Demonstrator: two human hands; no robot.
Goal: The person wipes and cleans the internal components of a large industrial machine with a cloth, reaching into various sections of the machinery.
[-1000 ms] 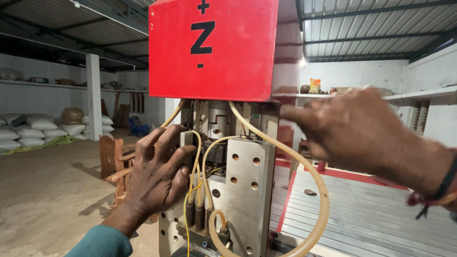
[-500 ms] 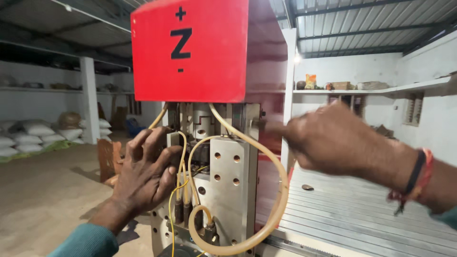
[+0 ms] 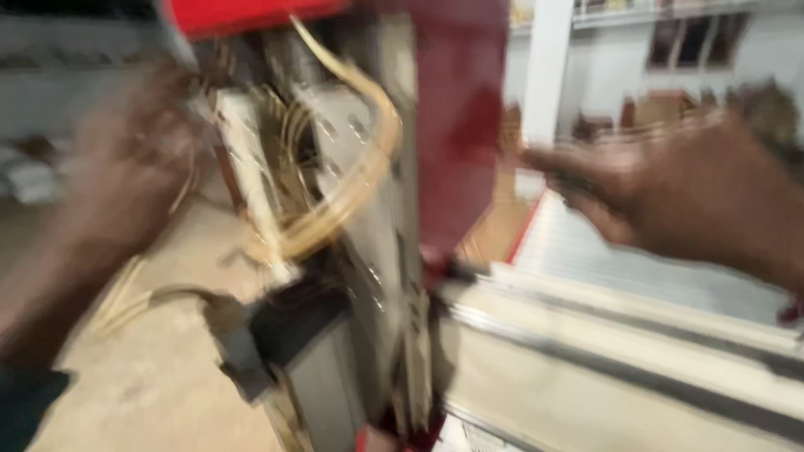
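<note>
Change: the view swings down and right, so the red sign plate (image 3: 251, 12) now sits at the top edge.
Left hand (image 3: 126, 167): blurred beside the grey machine head (image 3: 352, 192); grip unclear.
Right hand (image 3: 678, 192): apart, finger extended.
Yellow hose (image 3: 360, 167): loops across the head.

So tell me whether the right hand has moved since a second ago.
Yes: the right hand has pulled back rightward, away from the red cover, though heavy blur hides detail.
</note>
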